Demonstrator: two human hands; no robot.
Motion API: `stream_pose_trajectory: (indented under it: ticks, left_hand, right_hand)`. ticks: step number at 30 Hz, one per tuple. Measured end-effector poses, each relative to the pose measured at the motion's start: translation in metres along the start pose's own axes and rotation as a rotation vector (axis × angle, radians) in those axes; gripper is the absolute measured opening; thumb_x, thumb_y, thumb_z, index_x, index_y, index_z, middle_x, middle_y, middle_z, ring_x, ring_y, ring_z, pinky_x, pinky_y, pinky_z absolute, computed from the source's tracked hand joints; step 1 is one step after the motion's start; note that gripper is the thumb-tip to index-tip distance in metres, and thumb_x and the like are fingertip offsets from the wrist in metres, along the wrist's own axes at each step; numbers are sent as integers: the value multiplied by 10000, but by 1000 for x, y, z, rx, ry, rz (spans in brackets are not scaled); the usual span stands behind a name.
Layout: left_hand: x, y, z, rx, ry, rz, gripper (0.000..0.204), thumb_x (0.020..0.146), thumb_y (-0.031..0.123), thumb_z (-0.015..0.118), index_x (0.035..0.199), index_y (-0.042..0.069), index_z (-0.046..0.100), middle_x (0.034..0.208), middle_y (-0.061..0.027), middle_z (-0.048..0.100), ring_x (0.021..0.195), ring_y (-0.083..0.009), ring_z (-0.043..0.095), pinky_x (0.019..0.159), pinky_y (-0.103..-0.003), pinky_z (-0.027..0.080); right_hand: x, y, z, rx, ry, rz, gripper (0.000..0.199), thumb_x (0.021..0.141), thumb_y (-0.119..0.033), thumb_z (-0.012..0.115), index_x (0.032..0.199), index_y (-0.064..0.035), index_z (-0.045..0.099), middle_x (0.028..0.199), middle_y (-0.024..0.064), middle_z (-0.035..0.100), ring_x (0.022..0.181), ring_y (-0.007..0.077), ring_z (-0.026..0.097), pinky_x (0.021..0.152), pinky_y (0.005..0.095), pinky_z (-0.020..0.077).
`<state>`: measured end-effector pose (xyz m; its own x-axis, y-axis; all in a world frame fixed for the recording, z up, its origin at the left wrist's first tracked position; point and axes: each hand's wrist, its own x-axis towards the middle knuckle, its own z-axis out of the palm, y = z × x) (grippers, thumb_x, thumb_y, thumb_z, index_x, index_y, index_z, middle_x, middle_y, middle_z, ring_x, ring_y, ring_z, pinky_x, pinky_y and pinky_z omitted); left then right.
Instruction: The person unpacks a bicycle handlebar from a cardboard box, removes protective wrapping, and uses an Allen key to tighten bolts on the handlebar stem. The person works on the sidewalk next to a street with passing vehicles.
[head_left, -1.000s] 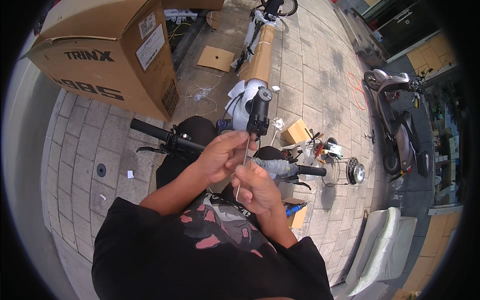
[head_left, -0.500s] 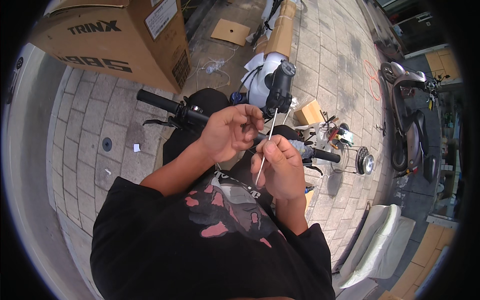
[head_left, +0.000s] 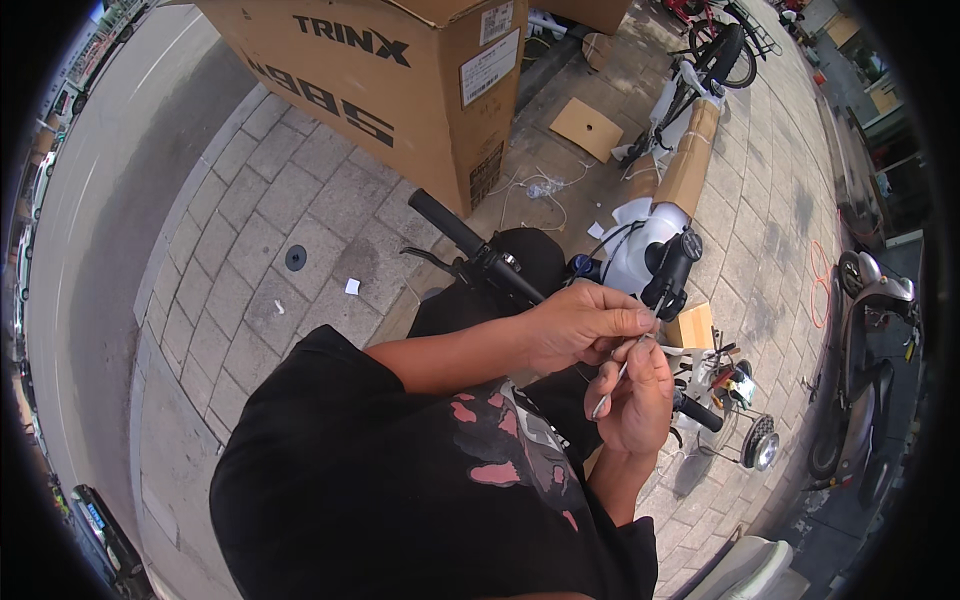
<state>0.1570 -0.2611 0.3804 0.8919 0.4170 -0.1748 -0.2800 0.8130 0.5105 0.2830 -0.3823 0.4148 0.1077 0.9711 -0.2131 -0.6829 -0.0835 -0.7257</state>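
Note:
My right hand [head_left: 640,400] grips a thin metal rod [head_left: 604,404], which looks like a long hex key. The rod slants up toward the black handlebar stem [head_left: 674,268]. My left hand [head_left: 585,325] is closed, thumb and fingers pinched together beside the rod's upper part, just below the stem clamp. What lies between those fingertips is hidden. Behind my hands runs a black handlebar; its left grip [head_left: 446,221] and brake lever [head_left: 428,259] stick out to the left, and its right grip [head_left: 698,411] shows past my right hand.
A large cardboard box [head_left: 400,90] stands at the far left. Beyond the stem, the bike frame is wrapped in cardboard [head_left: 690,160] and white foam. A small open carton [head_left: 690,327], loose parts and a wheel hub [head_left: 762,443] lie on the right paving. A scooter [head_left: 850,400] is parked farther right.
My left hand has moved right and closed near the rod and stem. The rod stays in my right hand. The whole view has shifted, with the scene now farther right and lower.

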Motion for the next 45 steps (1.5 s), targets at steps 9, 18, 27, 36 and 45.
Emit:
stream_pose_trajectory:
  ticks: [9,18,27,36,45]
  left_hand:
    - [9,2,7,96,23,35,258,1024,292,780,1072,42,735,802,52,653,640,-26,543,525,-200,382]
    - [5,1,19,17,-12,15,324,1094,312,676,1024,-5,687,672,58,576,439,-13,387,434,-209,284]
    - [-22,-13,22,215,41,30,338,1001,372,800,1007,52,692,777,-16,678,479,-42,429,420,-232,257]
    - [-18,-11,17,170,-108,42,293,1010,339,792,1029,70,678,810,32,654,588,-18,491,481,-203,318]
    - [-14,-9,27,5,-31,56,199,1024,204,728,1008,13,678,732,-69,704,465,-91,567,394,-224,365]
  right_hand:
    - [-7,13,18,-211,176,-170,267,1124,-291,539,1114,-31,596,751,38,648,511,98,532,429,257,453]
    - [-48,21,-17,-320,-137,-7,424,1113,-261,559,756,-38,514,672,93,530,580,188,496,520,301,375]
    - [-60,-8,48,-1319,227,-448,290,1041,-205,704,818,-25,655,699,39,529,650,136,498,566,356,402]
    - [-52,14,13,-301,26,-87,247,1040,-251,733,990,-47,602,714,26,530,579,130,489,524,253,402]
    - [-45,23,7,-1128,155,-428,436,1068,-150,585,1475,7,586,797,19,606,544,76,438,494,232,347]
